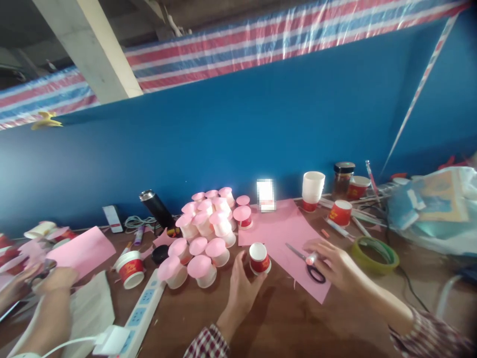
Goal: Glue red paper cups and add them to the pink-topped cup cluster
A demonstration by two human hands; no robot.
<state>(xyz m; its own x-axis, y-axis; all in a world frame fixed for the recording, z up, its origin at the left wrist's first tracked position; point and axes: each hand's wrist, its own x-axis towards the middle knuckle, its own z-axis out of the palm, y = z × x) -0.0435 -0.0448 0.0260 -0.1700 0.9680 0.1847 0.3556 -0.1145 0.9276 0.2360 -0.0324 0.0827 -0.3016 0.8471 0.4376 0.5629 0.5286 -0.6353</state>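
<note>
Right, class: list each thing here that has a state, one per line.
left hand: fingers on the red paper cup, which stands upside down
right hand: resting on the pink paper
scissors: closed
jar: lidded
cup stack: upright

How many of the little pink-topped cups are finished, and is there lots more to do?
A big pile of pink-topped cups already stands finished. The left hand holds a red cup with no pink top on it yet; the right hand rests on the pink paper by the scissors. Bare cups and another red cup still wait.
</note>
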